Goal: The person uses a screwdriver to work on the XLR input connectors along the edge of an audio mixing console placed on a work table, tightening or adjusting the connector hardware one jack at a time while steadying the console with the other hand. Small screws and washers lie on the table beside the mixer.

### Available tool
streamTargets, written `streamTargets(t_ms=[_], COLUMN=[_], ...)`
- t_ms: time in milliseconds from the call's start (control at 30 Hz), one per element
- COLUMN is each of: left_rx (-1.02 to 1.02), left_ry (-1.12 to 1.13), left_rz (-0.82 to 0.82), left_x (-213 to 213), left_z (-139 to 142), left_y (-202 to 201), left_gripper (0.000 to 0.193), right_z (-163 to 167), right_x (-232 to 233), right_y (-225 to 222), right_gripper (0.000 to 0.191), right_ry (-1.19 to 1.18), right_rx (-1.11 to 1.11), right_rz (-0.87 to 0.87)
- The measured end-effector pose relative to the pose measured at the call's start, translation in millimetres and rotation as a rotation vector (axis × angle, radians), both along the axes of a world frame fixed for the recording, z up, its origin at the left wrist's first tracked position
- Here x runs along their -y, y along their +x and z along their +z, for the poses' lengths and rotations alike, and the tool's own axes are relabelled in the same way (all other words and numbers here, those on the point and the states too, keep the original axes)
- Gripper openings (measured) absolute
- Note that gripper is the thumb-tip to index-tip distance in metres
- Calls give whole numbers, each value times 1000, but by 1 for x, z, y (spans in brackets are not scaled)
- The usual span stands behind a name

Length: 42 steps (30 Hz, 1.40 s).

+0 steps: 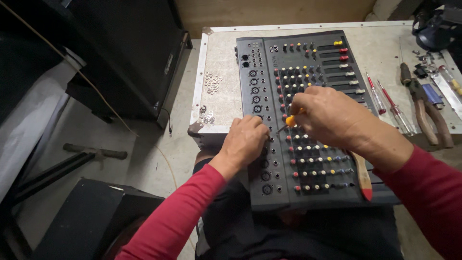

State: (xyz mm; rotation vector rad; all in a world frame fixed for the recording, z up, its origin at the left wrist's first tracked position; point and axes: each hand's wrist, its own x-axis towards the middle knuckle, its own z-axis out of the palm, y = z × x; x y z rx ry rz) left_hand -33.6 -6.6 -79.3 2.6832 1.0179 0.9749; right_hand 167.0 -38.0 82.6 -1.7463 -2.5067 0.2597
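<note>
Grip, right hand [332, 118]: clamped on an orange-handled screwdriver [290, 120], tip at the grey audio mixer [308, 120]. Left hand [245, 140]: fingers curled together, resting on the mixer's left edge. Mixer: half on the counter [221, 72], half over the lap. Beside: washers [212, 82], pliers [428, 113].

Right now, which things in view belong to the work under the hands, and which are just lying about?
In use:
- mixer
- screwdriver, held in the right hand
- left hand, resting on the mixer's sockets

Lying about:
- washers
- pliers
- red screwdrivers
- wooden-handled tool
- black speaker
</note>
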Motion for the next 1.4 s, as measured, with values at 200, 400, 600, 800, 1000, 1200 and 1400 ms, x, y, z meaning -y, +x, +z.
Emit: streamTargets(t_ms=[200,400,600,800,1000,1200,1400], left_rx=[-293,-397,-446,-286,320,465,498], left_ry=[145,213,222,78,-80,-211,-215], left_rz=[-2,51,87,138,49,155,192], left_x=[3,5,7,8,10,30,33], left_z=[12,11,5,-8,-18,-26,-30], left_y=[4,11,16,21,7,8,11], left_gripper=[9,11,14,11,25,62,70], right_z=[-3,-3,0,3,2,-7,-9], right_x=[-1,-2,0,1,1,0,-3], right_y=[0,-3,-6,-7,-4,-2,-2], right_gripper=[17,16,16,16,18,13,14], right_ry=[-8,-31,-51,-23,121,60,80], right_rx=[-4,3,26,-34,-191,-229,-195], right_rz=[-8,-10,-37,-17,-7,34,55])
